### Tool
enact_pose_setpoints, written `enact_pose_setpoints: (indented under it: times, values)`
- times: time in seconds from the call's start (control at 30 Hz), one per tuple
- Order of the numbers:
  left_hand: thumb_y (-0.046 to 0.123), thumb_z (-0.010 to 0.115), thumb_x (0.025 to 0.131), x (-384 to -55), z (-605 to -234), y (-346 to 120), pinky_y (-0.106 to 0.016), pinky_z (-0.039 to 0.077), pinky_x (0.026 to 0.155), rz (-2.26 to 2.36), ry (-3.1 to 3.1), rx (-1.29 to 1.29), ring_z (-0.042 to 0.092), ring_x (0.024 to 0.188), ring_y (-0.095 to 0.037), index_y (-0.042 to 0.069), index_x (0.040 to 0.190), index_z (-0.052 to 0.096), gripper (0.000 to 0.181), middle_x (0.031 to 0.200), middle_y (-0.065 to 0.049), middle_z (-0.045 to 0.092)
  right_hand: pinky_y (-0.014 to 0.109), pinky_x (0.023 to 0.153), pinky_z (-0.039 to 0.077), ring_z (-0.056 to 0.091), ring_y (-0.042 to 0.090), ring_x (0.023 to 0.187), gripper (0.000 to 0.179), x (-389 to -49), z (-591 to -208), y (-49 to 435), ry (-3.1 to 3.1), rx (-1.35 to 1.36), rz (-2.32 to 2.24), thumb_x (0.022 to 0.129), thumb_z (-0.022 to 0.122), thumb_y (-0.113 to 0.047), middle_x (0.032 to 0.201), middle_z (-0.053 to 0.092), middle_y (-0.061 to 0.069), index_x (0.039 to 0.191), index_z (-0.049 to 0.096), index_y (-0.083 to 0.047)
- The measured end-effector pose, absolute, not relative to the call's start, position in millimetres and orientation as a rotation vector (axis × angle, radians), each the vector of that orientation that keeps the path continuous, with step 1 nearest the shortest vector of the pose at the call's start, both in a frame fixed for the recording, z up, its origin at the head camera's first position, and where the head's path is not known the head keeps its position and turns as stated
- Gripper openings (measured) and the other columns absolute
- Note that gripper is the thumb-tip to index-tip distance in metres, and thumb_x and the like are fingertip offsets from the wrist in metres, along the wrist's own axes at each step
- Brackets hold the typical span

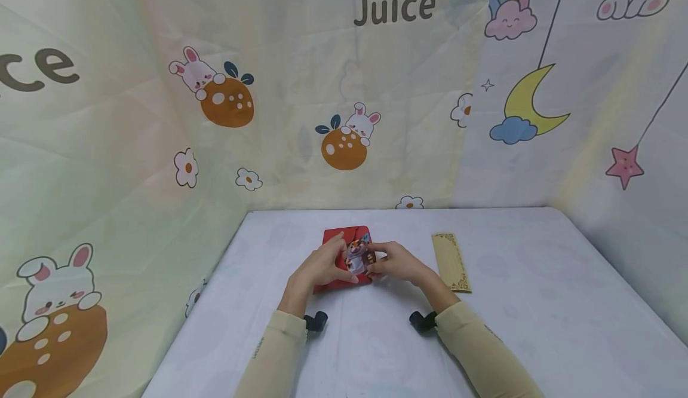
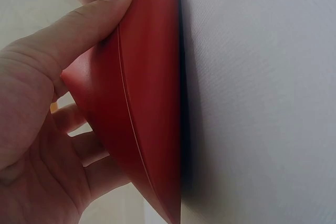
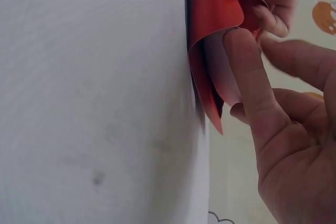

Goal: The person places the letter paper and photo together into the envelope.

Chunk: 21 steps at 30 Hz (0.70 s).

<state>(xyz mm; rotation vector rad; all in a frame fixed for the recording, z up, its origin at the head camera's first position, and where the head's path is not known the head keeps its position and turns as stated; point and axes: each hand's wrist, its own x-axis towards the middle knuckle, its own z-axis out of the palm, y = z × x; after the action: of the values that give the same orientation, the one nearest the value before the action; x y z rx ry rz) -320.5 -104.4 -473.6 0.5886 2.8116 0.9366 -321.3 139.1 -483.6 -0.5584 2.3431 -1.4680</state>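
A red paper envelope lies on the table in front of me in the head view. My left hand grips it, the thumb pressing one face and the other fingers behind; the left wrist view shows the red paper bowed up in that grip. Over the envelope is a small card with a cartoon animal. My right hand pinches the card's right edge. From the right wrist, the card's pale back shows between the parted red layers, partly inside them.
A gold paper strip with ornate ends lies right of the hands. The white-covered table meets printed fabric walls at the back and sides. Black wrist-camera mounts stick out at both cuffs.
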Motion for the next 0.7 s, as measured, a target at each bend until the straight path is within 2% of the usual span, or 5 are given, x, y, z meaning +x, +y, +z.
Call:
enact_pose_setpoints:
  times: [0.13, 0.27, 0.43, 0.57, 0.7]
  values:
    - [0.041, 0.094, 0.072, -320.1, -473.7, -104.3, -0.053, 0.045, 0.107, 0.945, 2.806, 0.591, 0.044, 0.146, -0.033, 0.020, 0.096, 0.055, 0.050, 0.170, -0.003, 0.030, 0.038, 0.077, 0.061, 0.074, 0.021, 0.079, 0.064, -320.9, -483.6, 138.8, 2.319, -0.519, -1.490, 0.093, 0.067, -0.002, 0.108, 0.072, 0.015, 0.154, 0.045, -0.004]
    - [0.042, 0.094, 0.072, -320.4, -473.8, -104.6, -0.051, 0.047, 0.103, 0.955, 2.802, 0.592, 0.044, 0.146, -0.033, 0.021, 0.095, 0.054, 0.051, 0.169, -0.003, 0.031, 0.037, 0.077, 0.061, 0.073, 0.019, 0.080, 0.065, -320.8, -483.6, 138.2, 2.309, -0.516, -1.499, 0.094, 0.067, -0.001, 0.130, 0.064, 0.020, 0.154, 0.045, -0.005]
    - [0.041, 0.094, 0.072, -321.2, -474.1, -104.4, -0.050, 0.047, 0.102, 0.962, 2.794, 0.606, 0.044, 0.146, -0.034, 0.019, 0.096, 0.055, 0.051, 0.169, -0.006, 0.031, 0.037, 0.080, 0.061, 0.074, 0.019, 0.082, 0.063, -319.1, -482.4, 137.4, 2.297, -0.545, -1.510, 0.094, 0.068, 0.001, 0.159, 0.041, 0.023, 0.153, 0.047, -0.003]
    - [0.041, 0.094, 0.073, -321.5, -474.6, -104.3, -0.050, 0.047, 0.102, 0.960, 2.796, 0.605, 0.043, 0.146, -0.034, 0.021, 0.095, 0.054, 0.050, 0.169, -0.006, 0.031, 0.036, 0.079, 0.060, 0.072, 0.018, 0.084, 0.063, -318.4, -481.6, 137.5, 2.332, -0.576, -1.485, 0.093, 0.071, -0.003, 0.162, 0.038, 0.023, 0.152, 0.048, -0.002]
    - [0.041, 0.094, 0.073, -321.7, -475.2, -104.6, -0.048, 0.048, 0.099, 0.962, 2.794, 0.604, 0.044, 0.146, -0.034, 0.022, 0.093, 0.053, 0.050, 0.169, -0.005, 0.031, 0.031, 0.077, 0.054, 0.067, 0.018, 0.090, 0.065, -319.0, -481.8, 137.7, 2.380, -0.596, -1.443, 0.092, 0.075, -0.009, 0.157, 0.047, 0.021, 0.151, 0.049, -0.003]
